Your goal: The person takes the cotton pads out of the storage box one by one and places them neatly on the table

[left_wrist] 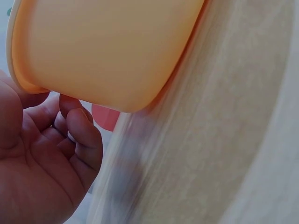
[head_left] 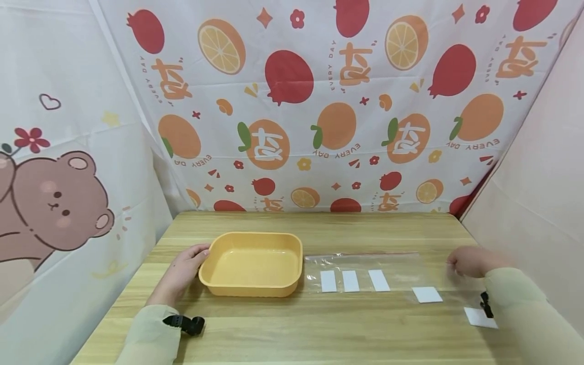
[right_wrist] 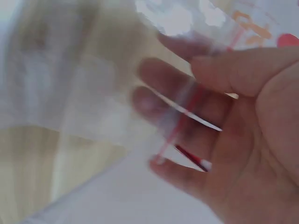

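A yellow plastic tray [head_left: 251, 291] with rounded corners stands left of the table's middle, nothing visible in it. At its left end my left hand [head_left: 184, 268] grips the rim, and the left wrist view shows curled fingers [left_wrist: 86, 135] beside the wall. To the right, several clear zip-seal bags with white label patches [head_left: 351, 281] lie in an overlapping row. Farther right, my right hand [head_left: 470, 261] pinches another clear bag near its top. In the right wrist view, that bag's red seal strip [right_wrist: 180, 123] crosses in front of the fingers.
The wooden table [head_left: 274, 334] runs back to a fruit-print cloth [head_left: 315, 111] hung behind it. A cloth with a bear print [head_left: 59, 203] hangs at the left, and a plain pale cloth [head_left: 538, 203] at the right.
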